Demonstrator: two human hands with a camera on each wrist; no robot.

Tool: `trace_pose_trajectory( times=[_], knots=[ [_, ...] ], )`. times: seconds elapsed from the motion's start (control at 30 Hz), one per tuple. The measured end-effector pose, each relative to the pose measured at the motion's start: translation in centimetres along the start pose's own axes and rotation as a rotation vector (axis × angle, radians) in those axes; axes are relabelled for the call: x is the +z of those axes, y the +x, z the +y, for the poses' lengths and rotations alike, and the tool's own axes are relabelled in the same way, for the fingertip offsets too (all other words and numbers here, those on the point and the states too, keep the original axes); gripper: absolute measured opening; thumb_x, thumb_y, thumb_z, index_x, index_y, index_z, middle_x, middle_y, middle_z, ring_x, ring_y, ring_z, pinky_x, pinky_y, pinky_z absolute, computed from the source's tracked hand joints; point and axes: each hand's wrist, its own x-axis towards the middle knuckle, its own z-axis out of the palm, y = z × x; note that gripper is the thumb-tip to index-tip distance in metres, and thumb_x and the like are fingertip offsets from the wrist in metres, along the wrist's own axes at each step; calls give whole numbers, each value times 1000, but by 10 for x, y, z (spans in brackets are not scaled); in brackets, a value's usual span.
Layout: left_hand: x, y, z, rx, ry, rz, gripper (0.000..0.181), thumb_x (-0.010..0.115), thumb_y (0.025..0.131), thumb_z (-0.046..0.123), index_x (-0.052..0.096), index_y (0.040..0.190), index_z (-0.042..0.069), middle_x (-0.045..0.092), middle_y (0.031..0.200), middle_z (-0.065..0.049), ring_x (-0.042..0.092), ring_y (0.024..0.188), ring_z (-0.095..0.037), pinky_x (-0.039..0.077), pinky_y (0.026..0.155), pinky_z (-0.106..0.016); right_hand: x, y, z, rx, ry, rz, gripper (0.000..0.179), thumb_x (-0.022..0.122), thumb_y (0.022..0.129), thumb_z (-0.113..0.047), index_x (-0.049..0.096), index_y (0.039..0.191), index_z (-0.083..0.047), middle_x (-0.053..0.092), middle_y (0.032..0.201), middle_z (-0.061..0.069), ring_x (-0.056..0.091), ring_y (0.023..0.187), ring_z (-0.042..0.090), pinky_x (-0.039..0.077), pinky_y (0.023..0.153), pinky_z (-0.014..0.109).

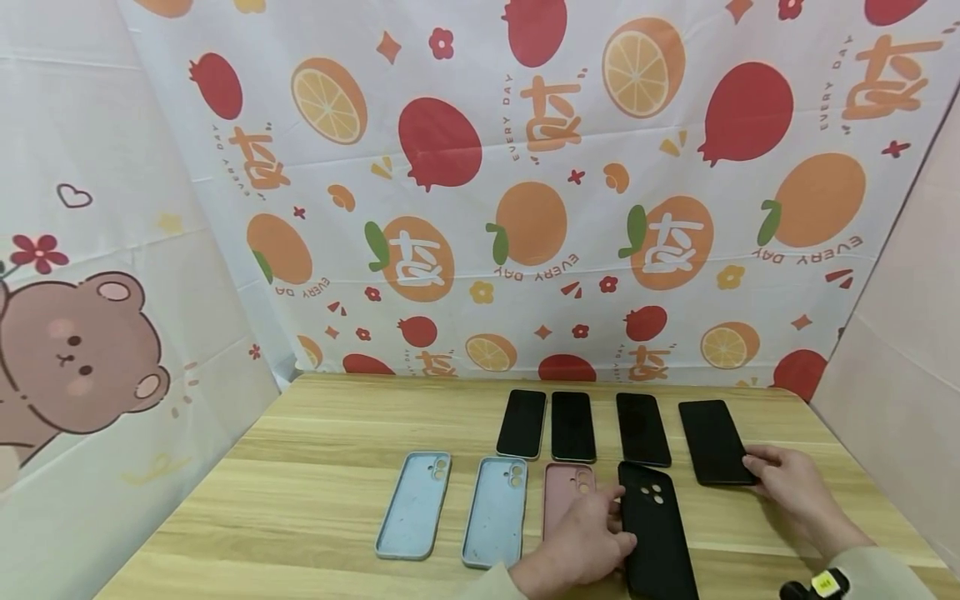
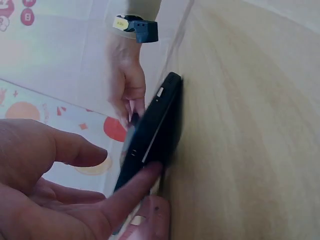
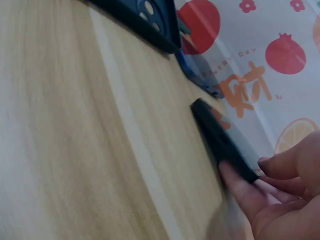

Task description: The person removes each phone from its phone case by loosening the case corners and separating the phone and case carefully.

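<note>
My left hand (image 1: 581,537) is at the left edge of a black phone case (image 1: 660,533) with round camera holes. In the left wrist view, a straight finger reaches against the underside of the case (image 2: 145,132), while the thumb stands apart above it. A pink phone case (image 1: 558,496) lies beside that hand, partly covered by it. My right hand (image 1: 795,487) pinches the lower right edge of the rightmost black phone (image 1: 716,442). Thumb above and fingers beneath hold the phone (image 3: 220,135), which tilts up from the table in the right wrist view.
Three more dark phones (image 1: 572,427) lie in the back row, left of the held one. Two light blue phone cases (image 1: 412,508) lie at the left of the front row. The wooden table (image 1: 300,467) backs onto a fruit-print cloth (image 1: 465,250), with cloth at both sides.
</note>
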Motion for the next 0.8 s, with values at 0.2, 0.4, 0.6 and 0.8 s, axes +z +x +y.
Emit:
trace_pose_trajectory(
  times=[0.2, 0.4, 0.6, 0.8],
  knots=[
    [-4, -4, 5, -9, 26, -4, 55, 62, 89, 0, 47, 142, -1, 65, 123, -13, 65, 101, -12, 57, 82, -29, -4, -3, -11, 13, 28, -79, 54, 36, 106, -19, 32, 142, 21, 34, 147, 41, 60, 116, 29, 56, 82, 23],
    [-11, -7, 6, -13, 29, -23, 56, 61, 89, 4, 47, 143, 2, 63, 127, -13, 65, 108, -16, 56, 93, -37, -4, -10, -19, 5, 64, -146, 60, 32, 108, -21, 16, 144, 25, 29, 148, 43, 45, 133, 47, 55, 95, 32],
    [-26, -13, 4, 34, 21, -32, 52, 58, 91, 6, 47, 142, 2, 59, 134, -17, 62, 119, -28, 53, 100, -42, 0, -27, -25, -58, -17, -130, 58, 33, 108, -24, 21, 147, 19, 31, 149, 41, 46, 132, 48, 57, 93, 36],
    [-48, -21, 5, 152, 88, 88, 45, 57, 99, 16, 50, 143, 7, 60, 136, -14, 63, 118, -27, 55, 97, -38, 13, -50, -43, -156, -169, -67, 73, 38, 106, -47, 28, 150, 11, 38, 148, 36, 46, 131, 50, 51, 97, 55]
  ],
)
